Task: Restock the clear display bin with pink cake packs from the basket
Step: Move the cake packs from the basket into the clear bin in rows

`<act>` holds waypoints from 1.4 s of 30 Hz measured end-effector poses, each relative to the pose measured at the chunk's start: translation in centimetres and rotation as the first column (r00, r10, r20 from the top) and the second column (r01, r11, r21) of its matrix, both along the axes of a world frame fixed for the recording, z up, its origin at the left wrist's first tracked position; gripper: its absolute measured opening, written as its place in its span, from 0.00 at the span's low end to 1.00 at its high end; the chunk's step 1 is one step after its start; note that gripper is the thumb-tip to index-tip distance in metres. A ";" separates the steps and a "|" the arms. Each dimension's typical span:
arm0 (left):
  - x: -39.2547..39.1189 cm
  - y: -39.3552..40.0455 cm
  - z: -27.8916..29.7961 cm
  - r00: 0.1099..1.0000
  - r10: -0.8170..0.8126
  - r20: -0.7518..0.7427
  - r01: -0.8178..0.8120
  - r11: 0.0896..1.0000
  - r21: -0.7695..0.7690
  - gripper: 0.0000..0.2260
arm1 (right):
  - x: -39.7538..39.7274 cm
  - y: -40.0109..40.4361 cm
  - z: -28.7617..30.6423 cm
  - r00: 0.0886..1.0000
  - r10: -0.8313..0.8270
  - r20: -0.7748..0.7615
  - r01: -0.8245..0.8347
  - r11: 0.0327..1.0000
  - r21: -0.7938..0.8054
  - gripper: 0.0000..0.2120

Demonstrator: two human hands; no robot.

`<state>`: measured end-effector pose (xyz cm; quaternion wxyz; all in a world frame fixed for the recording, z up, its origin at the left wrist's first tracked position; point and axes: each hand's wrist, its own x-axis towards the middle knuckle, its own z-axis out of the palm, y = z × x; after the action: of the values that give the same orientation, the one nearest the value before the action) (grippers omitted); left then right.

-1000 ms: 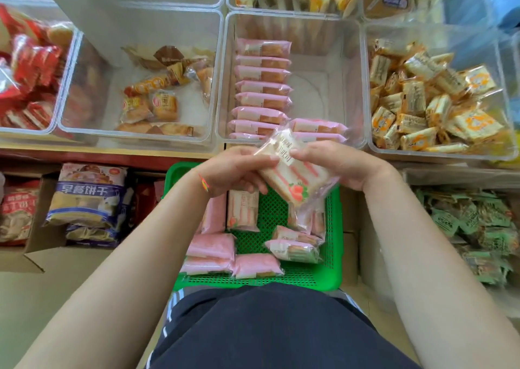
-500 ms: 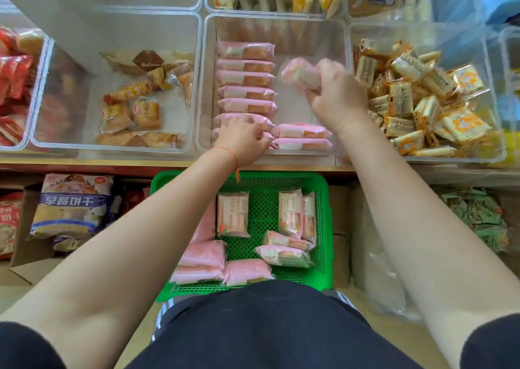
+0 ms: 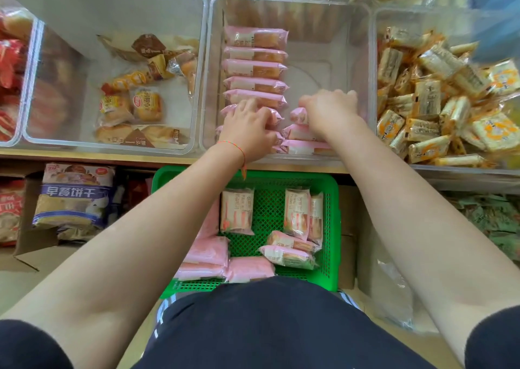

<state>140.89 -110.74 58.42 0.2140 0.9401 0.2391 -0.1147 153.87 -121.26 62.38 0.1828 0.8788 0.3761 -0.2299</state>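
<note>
Overhead, looking down a person's two bare forearms at a shelf of clear plastic bins. Farthest left, a bin of red-wrapped snacks (image 3: 11, 67) is cut off by the frame edge. Next comes a bin (image 3: 197, 59) with a few brown and orange bread packs (image 3: 132, 107) scattered in it. The middle bin is the clear display bin (image 3: 363, 59), holding a neat column of pink cake packs (image 3: 254, 67) along its left side and a short second column starting at the near right. The left hand (image 3: 247, 132), with a thin red cord at the wrist, rests on the near end of the left column, fingers curled down over the packs. The right hand (image 3: 329, 112) is just beside it, fingers bent and clamped on a pink pack (image 3: 298, 114) set on top of the short column. To the right, another bin is heaped with yellow-wrapped snacks (image 3: 439, 98). Below the shelf edge, a green basket (image 3: 332, 228) sits near the person's lap, with more pink cake packs (image 3: 236, 211) lying loose inside.
</note>
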 end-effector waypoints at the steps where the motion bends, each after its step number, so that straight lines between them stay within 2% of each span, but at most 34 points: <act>1: 0.1 0.1 -0.1 1.000 -0.003 0.002 0.003 1.000 0.014 0.15 | 0.2 0.4 0.1 1.000 -0.004 -0.006 0.003 0.999 -0.043 0.15; 4: 0.7 0.1 0.0 1.000 -0.004 0.014 0.003 0.997 0.075 0.14 | 0.6 1.3 -0.3 0.999 -0.021 -0.042 0.016 0.995 -0.100 0.15; 10: 1.7 -0.3 -0.4 1.000 0.024 -0.016 -0.021 0.988 0.155 0.12 | 1.3 0.7 -3.5 0.956 -0.073 -0.284 0.065 0.997 -0.035 0.16; 14: 2.2 -0.3 -0.4 0.997 -0.006 -0.075 0.022 0.976 0.216 0.13 | 1.5 1.0 -2.8 0.868 -0.159 -0.471 0.159 0.986 -0.039 0.23; 17: 2.5 -0.2 -0.7 0.996 0.004 -0.084 0.018 0.967 0.253 0.13 | 1.2 0.8 -3.0 0.788 -0.142 -0.599 0.152 0.988 -0.034 0.26; 19: 2.6 -0.4 -0.9 0.998 0.026 -0.064 -0.007 0.961 0.277 0.12 | 0.9 0.4 -3.6 0.812 -0.160 -0.561 0.168 0.985 -0.037 0.28; 22: 2.4 -0.9 -0.7 0.998 0.027 -0.062 -0.009 0.962 0.275 0.11 | 0.3 0.3 -4.4 0.900 -0.159 -0.407 0.168 0.986 -0.014 0.31; 27: 1.2 -0.4 0.1 1.000 -0.008 -0.007 0.008 0.998 0.064 0.14 | -1.0 -0.6 -4.1 0.891 -0.160 -0.426 0.248 0.955 0.160 0.29; 29: 0.4 -0.2 0.9 1.000 -0.018 0.025 0.018 1.000 -0.012 0.17 | -1.6 -1.4 -3.0 0.885 -0.167 -0.436 0.294 0.924 0.244 0.27; 31: -0.5 -0.4 1.8 0.992 0.019 0.123 -0.013 0.999 -0.049 0.16 | -2.5 -2.2 -1.7 0.884 -0.180 -0.432 0.361 0.850 0.384 0.22; 33: -1.9 -1.1 3.1 0.944 0.117 0.309 -0.086 0.990 -0.111 0.11 | -4.1 -2.9 -0.1 0.868 -0.186 -0.460 0.450 0.688 0.570 0.14; 34: -2.7 -1.7 3.9 0.906 0.176 0.384 -0.128 0.981 -0.148 0.10 | -5.1 -3.3 0.9 0.829 -0.191 -0.526 0.524 0.598 0.607 0.11; 35: -3.5 -2.3 4.5 0.870 0.223 0.440 -0.164 0.972 -0.169 0.10 | -6.0 -3.5 2.0 0.754 -0.186 -0.630 0.617 0.528 0.583 0.10; 36: -4.3 -3.0 4.9 0.840 0.256 0.479 -0.194 0.965 -0.176 0.11 | -6.9 -3.7 2.9 0.668 -0.173 -0.724 0.691 0.507 0.516 0.11; 37: -5.1 -3.7 5.2 0.820 0.281 0.498 -0.218 0.959 -0.181 0.13 | -7.7 -3.8 3.8 0.593 -0.173 -0.786 0.721 0.548 0.424 0.12; 39: -6.7 -4.9 4.5 0.823 0.321 0.468 -0.254 0.946 -0.202 0.15 | -8.8 -3.9 4.2 0.480 -0.232 -0.846 0.668 0.721 0.182 0.13; 41: -8.3 -5.8 2.8 0.887 0.333 0.320 -0.274 0.937 -0.216 0.17 | -9.5 -4.2 3.2 0.424 -0.338 -0.840 0.518 0.851 -0.082 0.11; 42: -9.1 -5.9 1.8 0.930 0.320 0.178 -0.272 0.929 -0.250 0.17 | -9.8 -4.5 2.2 0.418 -0.393 -0.819 0.447 0.874 -0.191 0.11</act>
<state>131.78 -116.68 60.18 0.3566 0.8701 0.3402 -0.0042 144.04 -125.79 64.58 -0.1085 0.7287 0.1912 -0.6486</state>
